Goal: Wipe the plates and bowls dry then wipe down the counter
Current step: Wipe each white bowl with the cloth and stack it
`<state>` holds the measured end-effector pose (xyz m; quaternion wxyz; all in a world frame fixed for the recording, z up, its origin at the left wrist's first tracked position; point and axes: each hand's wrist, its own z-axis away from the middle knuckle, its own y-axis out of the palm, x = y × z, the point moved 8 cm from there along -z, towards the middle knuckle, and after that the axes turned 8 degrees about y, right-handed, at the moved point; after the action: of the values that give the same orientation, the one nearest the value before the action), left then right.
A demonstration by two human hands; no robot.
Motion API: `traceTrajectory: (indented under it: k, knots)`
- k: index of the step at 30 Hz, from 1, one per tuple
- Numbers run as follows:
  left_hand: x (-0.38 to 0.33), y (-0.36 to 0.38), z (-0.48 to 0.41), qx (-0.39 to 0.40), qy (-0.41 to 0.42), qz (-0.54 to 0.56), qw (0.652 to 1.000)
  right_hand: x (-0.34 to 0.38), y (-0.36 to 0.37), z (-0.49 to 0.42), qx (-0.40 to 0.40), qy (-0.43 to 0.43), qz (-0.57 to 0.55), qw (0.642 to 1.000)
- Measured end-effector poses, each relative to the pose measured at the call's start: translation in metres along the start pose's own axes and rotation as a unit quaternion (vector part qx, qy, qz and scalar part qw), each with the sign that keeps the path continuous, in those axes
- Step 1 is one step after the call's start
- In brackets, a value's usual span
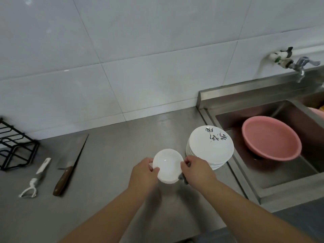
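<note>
Now L hand (144, 172) & R hand (196, 170) pinch white bowl (167, 163) rim — plate stack (212, 146) w/ black script, unreadable.

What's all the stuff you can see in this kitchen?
dishes: small stack, white, held above counter
plates: one stack, white, beside sink
basin: one, pink, in sink
sink: one, steel, right
tap: one, silver, above sink
knife: one, brown-handled, on counter
peeler: one, white, left of knife
rack: one, black, far left
cloth: one, grey, under right hand
counter: one, grey, below everything
left hand: one, gripping dishes' left rim
right hand: one, gripping dishes' right rim
</note>
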<state>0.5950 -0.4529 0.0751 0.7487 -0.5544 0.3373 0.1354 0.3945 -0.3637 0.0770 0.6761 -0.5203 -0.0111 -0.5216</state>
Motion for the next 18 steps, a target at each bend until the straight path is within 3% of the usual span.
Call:
traceTrajectory:
  k: [5,10,18]
  knots:
    - [0.001,0.008,-0.008,0.000,-0.003,-0.050,0.999,0.006,0.003,-0.016,0.011,-0.030,0.055,0.998]
    - [-0.002,0.013,-0.009,-0.011,0.006,-0.062,0.998,0.013,-0.002,-0.024,-0.016,-0.060,0.178,0.982]
    - [-0.003,0.016,0.011,-0.022,0.004,-0.097,0.995,-0.003,-0.004,-0.022,-0.011,-0.077,0.170,0.982]
